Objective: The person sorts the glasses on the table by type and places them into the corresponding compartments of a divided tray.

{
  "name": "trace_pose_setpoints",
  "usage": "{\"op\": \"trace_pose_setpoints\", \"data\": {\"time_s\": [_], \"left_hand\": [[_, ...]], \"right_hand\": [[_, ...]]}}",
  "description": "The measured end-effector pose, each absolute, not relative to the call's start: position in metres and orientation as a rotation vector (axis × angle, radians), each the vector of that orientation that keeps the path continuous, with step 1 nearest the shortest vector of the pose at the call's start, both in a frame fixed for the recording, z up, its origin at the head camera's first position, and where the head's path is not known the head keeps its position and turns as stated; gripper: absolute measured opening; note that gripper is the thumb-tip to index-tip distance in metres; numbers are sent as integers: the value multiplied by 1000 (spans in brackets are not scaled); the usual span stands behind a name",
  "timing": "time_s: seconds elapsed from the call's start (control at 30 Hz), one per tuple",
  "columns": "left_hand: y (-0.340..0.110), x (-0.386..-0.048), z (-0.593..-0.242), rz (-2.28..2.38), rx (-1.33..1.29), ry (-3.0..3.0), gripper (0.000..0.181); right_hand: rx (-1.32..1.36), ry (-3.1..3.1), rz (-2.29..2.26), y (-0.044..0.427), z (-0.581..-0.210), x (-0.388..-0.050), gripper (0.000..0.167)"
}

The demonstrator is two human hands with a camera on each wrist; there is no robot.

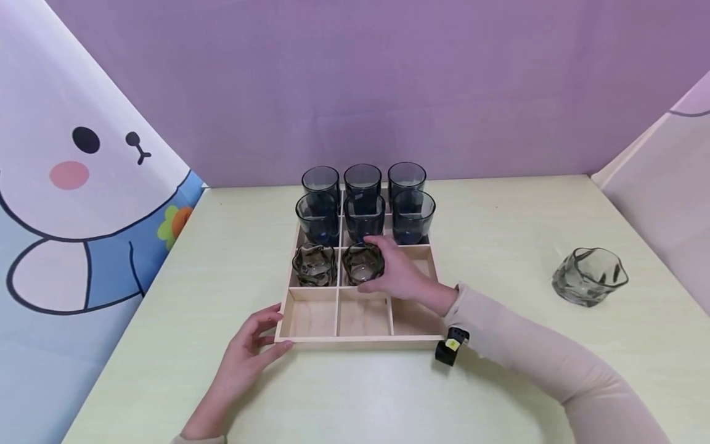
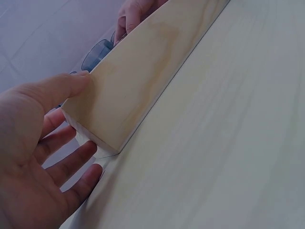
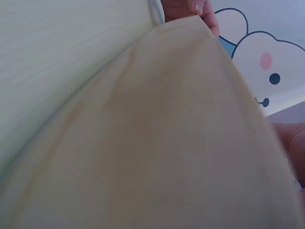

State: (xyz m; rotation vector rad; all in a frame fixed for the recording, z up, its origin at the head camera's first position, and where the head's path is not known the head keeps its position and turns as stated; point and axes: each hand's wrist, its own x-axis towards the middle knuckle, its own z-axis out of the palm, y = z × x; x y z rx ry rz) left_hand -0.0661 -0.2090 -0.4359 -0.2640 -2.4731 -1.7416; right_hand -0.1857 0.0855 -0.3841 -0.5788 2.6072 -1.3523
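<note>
A wooden tray (image 1: 360,343) with divided compartments sits on the table. My left hand (image 1: 246,351) grips its front left corner, thumb against the front wall and fingers along the left side. My right hand (image 1: 402,274) holds a short smoky glass (image 1: 363,264) with a wavy rim, thumb at its near side and fingers at its far side; it stands in the middle compartment of the third row. A similar wavy glass (image 1: 314,265) stands in the compartment to its left. In the right wrist view the tray's front wall (image 3: 143,119) hides most of the right hand.
Taller blue glasses, such as the front left one (image 1: 317,219), fill the two back rows. Another wavy smoky glass (image 1: 589,277) stands apart on the table at the right. A purple backdrop (image 1: 388,92) rises behind the table (image 1: 499,246). A black wrist strap piece (image 1: 452,346) hangs from the right sleeve.
</note>
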Motion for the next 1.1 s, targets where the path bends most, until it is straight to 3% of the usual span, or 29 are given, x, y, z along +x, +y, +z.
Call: {"op": "trace_pose_setpoints", "data": {"time_s": [0.57, 1.1], "left_hand": [[-209, -64, -437, -1740, -262, -2466, 45], [-208, -64, -437, -1741, -251, -2474, 44]], "right_hand": [[-565, 2422, -1316, 104, -366, -184, 106], [-618, 2226, -1567, 128, -361, -179, 100]]}}
